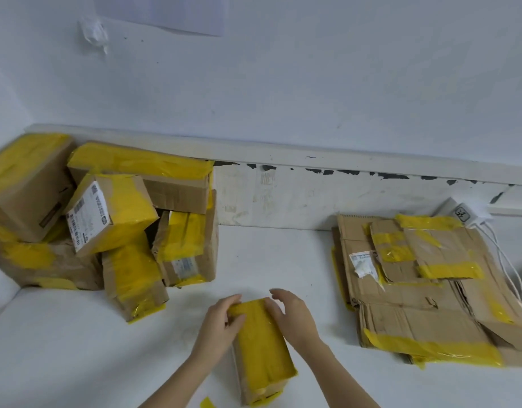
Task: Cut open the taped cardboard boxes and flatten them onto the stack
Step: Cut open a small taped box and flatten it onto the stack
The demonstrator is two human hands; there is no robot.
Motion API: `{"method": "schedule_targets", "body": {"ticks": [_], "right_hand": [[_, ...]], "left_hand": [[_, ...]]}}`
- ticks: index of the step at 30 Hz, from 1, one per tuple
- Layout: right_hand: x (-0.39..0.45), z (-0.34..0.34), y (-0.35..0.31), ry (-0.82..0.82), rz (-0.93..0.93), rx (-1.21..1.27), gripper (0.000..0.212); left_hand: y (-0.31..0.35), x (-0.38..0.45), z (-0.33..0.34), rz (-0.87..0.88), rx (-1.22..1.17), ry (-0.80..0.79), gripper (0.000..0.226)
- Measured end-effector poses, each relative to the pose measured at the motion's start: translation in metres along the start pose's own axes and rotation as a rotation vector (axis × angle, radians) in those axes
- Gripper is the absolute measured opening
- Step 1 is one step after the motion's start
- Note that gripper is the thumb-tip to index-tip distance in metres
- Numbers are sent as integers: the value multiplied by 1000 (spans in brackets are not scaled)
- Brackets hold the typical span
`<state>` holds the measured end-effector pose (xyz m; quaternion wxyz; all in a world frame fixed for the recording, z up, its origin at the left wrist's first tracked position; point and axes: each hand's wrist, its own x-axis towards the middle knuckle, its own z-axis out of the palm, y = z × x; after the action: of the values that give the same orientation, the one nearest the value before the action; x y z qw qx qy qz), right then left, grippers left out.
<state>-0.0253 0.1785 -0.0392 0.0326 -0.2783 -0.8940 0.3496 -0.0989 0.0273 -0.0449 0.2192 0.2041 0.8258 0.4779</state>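
A small cardboard box (261, 351), its top covered in yellow tape, lies on the white table in front of me. My left hand (220, 322) grips its far left corner, thumb on top. My right hand (293, 315) holds the far right edge, thumb pressed against the box side and fingers arched above it. A pile of taped boxes (106, 219) stands at the left against the wall. The stack of flattened cardboard (424, 287) lies at the right. No cutting tool is visible.
A white wall rises behind the table (77, 348). A white charger (463, 214) with cables (510, 266) sits behind the flattened stack. A scrap of yellow tape (207, 403) lies at the near edge.
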Motion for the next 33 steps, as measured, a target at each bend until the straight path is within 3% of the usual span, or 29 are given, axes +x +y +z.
{"method": "schedule_targets", "body": {"ticks": [3, 6, 10, 12, 14, 17, 20, 24, 27, 33], "right_hand": [[-11, -2, 35, 108, 122, -164, 39], [-30, -2, 65, 149, 176, -376, 36], [-41, 14, 95, 94, 238, -416, 55], [-46, 8, 87, 14, 299, -378, 50], [-42, 3, 82, 45, 354, -411, 30], [-40, -4, 81, -10, 365, -344, 20], [-43, -8, 81, -51, 388, -234, 19], [-50, -23, 73, 134, 447, 223, 8], [-51, -44, 56, 180, 346, 293, 15], [-41, -54, -11, -3, -14, -239, 43]], "left_hand": [[-6, 3, -2, -155, -250, -59, 25], [-8, -3, 3, -214, -341, -24, 18], [-4, -14, 18, -258, -377, 114, 23], [4, -17, 26, -305, -393, 226, 24], [12, -19, 35, -342, -430, 327, 28], [19, -19, 44, -368, -450, 406, 35], [18, -20, 39, -366, -470, 348, 33], [9, -19, 25, -287, -447, 229, 21], [4, -18, 20, -254, -434, 185, 15], [1, -12, 22, -298, -478, 198, 9]]}}
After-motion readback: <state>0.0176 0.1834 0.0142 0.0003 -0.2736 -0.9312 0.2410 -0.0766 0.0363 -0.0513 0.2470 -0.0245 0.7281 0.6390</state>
